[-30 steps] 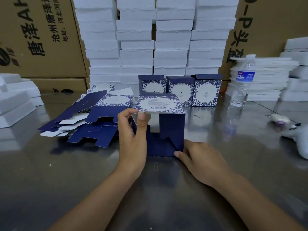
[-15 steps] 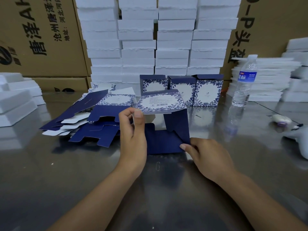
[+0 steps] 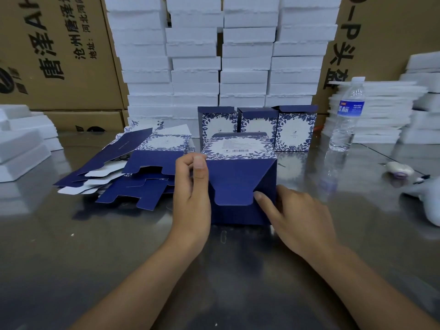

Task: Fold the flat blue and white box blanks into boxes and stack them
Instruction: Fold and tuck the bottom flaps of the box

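Note:
A half-folded blue and white box [image 3: 238, 177] lies on its side on the metal table [image 3: 119, 246], its dark blue end flaps facing me. My left hand [image 3: 191, 194] grips its left edge, thumb at the upper corner. My right hand [image 3: 292, 215] rests at its lower right, thumb pressing the tabbed flap against the end. A heap of flat blue and white blanks [image 3: 133, 172] lies just left of the box. Three folded boxes [image 3: 295, 129] stand in a row behind it.
Tall stacks of white foam trays [image 3: 221, 55] and brown cartons [image 3: 59, 55] wall the back. More foam pieces sit at the left [image 3: 21, 144] and right [image 3: 381, 115]. A water bottle [image 3: 346, 115] stands right of the boxes. Small white items [image 3: 400, 169] lie at the far right.
The end of the box was open, showing its inside; now the dark blue flaps are folded over it. My right hand moved from the bottom flap up to the tabbed flap.

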{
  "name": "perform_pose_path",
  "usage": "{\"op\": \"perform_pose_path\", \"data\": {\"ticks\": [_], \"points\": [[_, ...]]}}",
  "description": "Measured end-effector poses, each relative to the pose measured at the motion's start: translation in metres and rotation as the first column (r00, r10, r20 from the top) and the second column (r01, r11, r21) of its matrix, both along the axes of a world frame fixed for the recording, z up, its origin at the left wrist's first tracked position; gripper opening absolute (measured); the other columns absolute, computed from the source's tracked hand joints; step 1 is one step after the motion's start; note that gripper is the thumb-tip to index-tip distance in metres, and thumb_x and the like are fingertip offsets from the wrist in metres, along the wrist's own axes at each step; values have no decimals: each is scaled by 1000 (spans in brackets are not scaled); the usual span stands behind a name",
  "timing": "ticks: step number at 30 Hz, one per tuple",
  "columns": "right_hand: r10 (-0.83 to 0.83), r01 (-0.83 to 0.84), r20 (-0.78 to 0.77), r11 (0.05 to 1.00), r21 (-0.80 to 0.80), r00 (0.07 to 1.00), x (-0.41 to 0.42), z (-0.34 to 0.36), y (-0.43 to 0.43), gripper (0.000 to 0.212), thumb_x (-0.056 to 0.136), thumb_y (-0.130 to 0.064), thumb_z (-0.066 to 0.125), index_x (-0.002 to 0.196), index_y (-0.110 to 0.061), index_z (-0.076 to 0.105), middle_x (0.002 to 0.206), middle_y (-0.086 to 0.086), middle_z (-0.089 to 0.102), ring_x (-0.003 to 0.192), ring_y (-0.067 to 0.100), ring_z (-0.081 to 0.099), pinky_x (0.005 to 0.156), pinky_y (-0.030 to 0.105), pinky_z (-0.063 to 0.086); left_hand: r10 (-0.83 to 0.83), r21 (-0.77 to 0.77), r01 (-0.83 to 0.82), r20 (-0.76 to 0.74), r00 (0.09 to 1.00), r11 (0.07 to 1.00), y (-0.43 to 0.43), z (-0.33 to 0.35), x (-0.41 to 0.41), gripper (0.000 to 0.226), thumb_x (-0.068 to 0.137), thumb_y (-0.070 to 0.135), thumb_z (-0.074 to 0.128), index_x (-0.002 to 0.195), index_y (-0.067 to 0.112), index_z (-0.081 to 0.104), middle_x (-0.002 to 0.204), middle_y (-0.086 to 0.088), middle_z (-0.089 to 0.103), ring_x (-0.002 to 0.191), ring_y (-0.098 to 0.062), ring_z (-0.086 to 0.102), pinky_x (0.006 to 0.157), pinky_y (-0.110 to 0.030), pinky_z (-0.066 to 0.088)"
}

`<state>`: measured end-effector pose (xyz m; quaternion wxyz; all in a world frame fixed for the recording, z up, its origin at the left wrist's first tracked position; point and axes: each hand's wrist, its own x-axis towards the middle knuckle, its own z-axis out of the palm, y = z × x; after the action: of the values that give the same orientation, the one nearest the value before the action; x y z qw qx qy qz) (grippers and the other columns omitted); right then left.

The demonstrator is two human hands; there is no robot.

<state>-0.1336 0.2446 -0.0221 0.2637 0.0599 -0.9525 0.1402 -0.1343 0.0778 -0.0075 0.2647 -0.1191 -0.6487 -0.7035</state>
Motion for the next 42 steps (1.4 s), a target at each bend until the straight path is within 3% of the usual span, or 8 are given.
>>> {"op": "perform_pose_path", "data": {"ticks": [7,11,14,19,23,29,35,42], "points": [[-56,56,32,998,4,998,-1,-2,1,43,92,-59,31,66,-24,34,59,-7,37,60,23,41,47,31,23,-42,-94,40,-23,999,995,2,-1,4,53,72,76,34,109,41,50,95,46,53,94,26,47,74,4,36],[-87,88,31,994,-60,996,0,-1,0,46,91,-59,32,61,-24,28,57,-7,37,61,25,42,50,31,26,-112,-99,111,-8,994,989,1,-5,3,80,57,95,35,119,45,48,122,14,56,119,-8,52,102,-32,42],[-97,97,10,992,-80,995,1,-1,0,48,89,-62,31,63,-22,32,58,-6,43,60,26,46,50,31,29,-92,-105,93,6,996,990,2,-4,4,72,70,85,31,126,42,47,131,13,52,126,-7,47,109,-39,36],[-48,33,-87,986,-164,995,0,-2,-2,44,84,-60,39,107,-22,40,100,-2,61,81,28,61,61,35,42,-50,-84,55,58,997,995,2,-9,0,73,68,83,27,127,44,45,128,29,48,124,7,42,107,-27,35],[119,-218,-314,928,-303,942,0,2,-3,63,84,-25,66,137,-22,32,134,0,47,112,16,50,87,32,45,-38,-83,42,53,998,996,3,-12,-2,56,78,74,27,124,46,46,124,33,49,121,10,44,104,-24,36],[176,-383,-439,810,-444,881,-4,11,-3,34,83,-46,42,106,-26,57,108,-6,53,101,5,50,85,15,37,-24,-100,26,24,999,995,-1,-14,-6,43,81,70,27,113,51,50,125,21,57,122,-6,51,107,-41,38],[152,-445,-443,564,-695,884,-8,15,-4,23,81,-60,56,73,-39,55,104,-6,61,102,8,57,90,26,41,-74,-229,66,-24,997,971,-3,-15,-6,30,84,59,48,110,45,45,109,26,56,104,16,51,81,-5,43],[182,-551,-524,388,-739,832,-6,19,-7,24,79,-44,56,64,-26,51,67,-26,57,70,-12,53,64,3,37,140,-428,-188,-141,980,884,-6,-17,-8,34,76,59,49,69,29,34,63,14,42,63,0,43,61,-9,33]]}}
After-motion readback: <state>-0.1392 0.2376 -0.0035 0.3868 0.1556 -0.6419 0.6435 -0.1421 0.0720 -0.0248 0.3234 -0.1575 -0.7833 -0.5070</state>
